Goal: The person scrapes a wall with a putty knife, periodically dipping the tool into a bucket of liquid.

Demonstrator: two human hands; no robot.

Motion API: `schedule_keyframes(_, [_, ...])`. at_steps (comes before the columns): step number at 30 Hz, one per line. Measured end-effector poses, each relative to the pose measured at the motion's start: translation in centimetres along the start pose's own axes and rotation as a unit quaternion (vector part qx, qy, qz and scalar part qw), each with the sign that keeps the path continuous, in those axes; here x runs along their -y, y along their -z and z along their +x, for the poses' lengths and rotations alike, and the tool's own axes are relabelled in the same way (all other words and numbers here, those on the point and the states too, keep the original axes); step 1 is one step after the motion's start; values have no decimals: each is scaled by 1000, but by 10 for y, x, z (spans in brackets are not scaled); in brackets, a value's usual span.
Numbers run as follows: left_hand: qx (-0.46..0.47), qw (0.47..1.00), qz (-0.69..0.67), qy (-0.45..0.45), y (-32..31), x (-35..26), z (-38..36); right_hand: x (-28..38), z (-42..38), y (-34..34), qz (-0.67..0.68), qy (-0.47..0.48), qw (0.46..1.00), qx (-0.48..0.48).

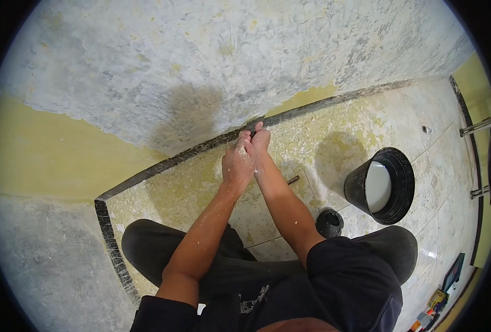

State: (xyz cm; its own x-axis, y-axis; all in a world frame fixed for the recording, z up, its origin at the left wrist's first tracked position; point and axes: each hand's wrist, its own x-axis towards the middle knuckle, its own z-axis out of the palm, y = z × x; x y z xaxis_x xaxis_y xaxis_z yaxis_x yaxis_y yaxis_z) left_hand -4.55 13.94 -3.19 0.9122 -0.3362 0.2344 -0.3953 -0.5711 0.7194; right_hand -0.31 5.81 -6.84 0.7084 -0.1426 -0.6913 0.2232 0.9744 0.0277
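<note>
At the foot of the wall, my left hand and my right hand are pressed together, fingers closed around a dark tool. Its flat grey end, which looks like a scraper blade, meets the black skirting strip; the handle is hidden by my fingers. Pale flakes cling to both hands and forearms. Above them, the wall is patchy grey-white, with yellow paint left on its lower part.
Yellow-white paint flakes litter the floor around me. On my right stands a black bucket holding whitish liquid, near a small black container. A short brown stick-like object lies near my right forearm. Metal legs stand far right.
</note>
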Motion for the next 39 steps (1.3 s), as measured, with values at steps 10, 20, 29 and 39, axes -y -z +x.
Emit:
schedule_keyframes(10, [-11,999,-14,41,4,37,7,-34,30,5,-41,-6,999,-11])
schedule_keyframes(20, [12,999,-20,37,-11,42,8,-24,67,32,-174,60,983,-28])
schedule_keyframes(29, [34,999,13,22,-20,32,19,-6,54,17,-250,95,962,-50])
schedule_keyframes(39, [17,999,42,-4,-35,14,12,13,71,29,-155,38,987,16])
